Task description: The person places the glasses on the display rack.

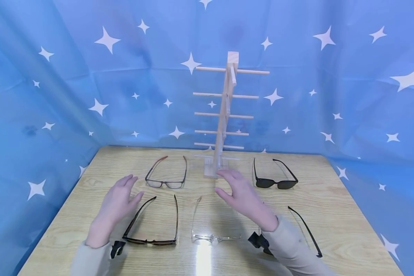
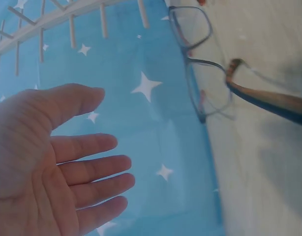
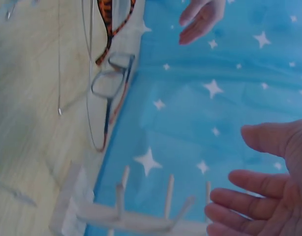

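Note:
My left hand (image 1: 114,200) is raised over the left of the table, fingers extended and thumb apart, holding nothing. Nearest it are brown-black framed glasses (image 1: 150,242) with arms unfolded; grey-framed glasses (image 1: 174,184) with reddish arm tips lie just beyond. Over the middle right hovers my right hand (image 1: 240,196), its straight fingers pointing toward the base of a wooden display rack (image 1: 225,103) with crosswise pegs. Clear glasses (image 1: 212,238) lie below it, and black sunglasses (image 1: 285,184) to its right. My right sleeve partly hides another black pair (image 1: 308,232).
The light wood table (image 1: 352,237) ends at a blue curtain (image 1: 289,30) printed with white stars, which also hangs along both sides. The rack stands upright at the table's back middle, its pegs bare. Black wrist straps (image 1: 117,248) show near my sleeves.

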`<state>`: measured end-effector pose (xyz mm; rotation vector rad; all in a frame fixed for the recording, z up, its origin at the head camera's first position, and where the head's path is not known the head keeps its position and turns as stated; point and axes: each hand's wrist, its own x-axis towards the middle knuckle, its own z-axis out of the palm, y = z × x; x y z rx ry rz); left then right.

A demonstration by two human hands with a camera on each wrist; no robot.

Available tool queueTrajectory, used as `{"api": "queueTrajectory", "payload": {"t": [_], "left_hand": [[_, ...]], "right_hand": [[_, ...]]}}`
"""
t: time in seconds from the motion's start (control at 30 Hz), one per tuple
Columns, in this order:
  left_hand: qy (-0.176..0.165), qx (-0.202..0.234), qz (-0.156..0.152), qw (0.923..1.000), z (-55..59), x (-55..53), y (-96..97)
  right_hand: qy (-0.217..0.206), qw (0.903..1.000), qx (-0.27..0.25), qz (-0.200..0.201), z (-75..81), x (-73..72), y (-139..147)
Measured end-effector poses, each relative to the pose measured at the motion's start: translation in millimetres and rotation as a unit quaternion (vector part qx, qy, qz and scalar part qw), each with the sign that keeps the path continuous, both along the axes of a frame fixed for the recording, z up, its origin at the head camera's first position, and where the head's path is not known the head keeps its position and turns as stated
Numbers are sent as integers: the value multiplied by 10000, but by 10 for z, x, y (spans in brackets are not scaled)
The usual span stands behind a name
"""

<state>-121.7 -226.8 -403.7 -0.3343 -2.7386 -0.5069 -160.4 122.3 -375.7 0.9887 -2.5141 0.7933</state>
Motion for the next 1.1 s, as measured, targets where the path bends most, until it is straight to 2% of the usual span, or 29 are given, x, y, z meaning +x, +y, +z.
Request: {"api": "queueTrajectory", "payload": {"t": [0.13,0.37,0.5,0.7,0.9,1.1], "left_hand": [[-196,139,1,9997,-84,58,-85],[-820,431,-57,9957,-213,157,-179],[-1166,630,-57,9912,-282,185,-215],[-1760,907,-84,9802,-389,204,-258],[-1697,1131,-290,9785,-478,195,-288],[-1713,1153,-327,9779,-543,211,-326]], "right_hand": [[-143,9995,-83,251,-76,23,-130],[-409,9973,180,590,-241,83,-334],[-644,9947,248,758,-304,106,-438],[-1081,9877,375,1062,-413,136,-607],[-1462,9813,311,1214,-526,189,-756],[-1735,9780,437,1071,-566,223,-890]]}}
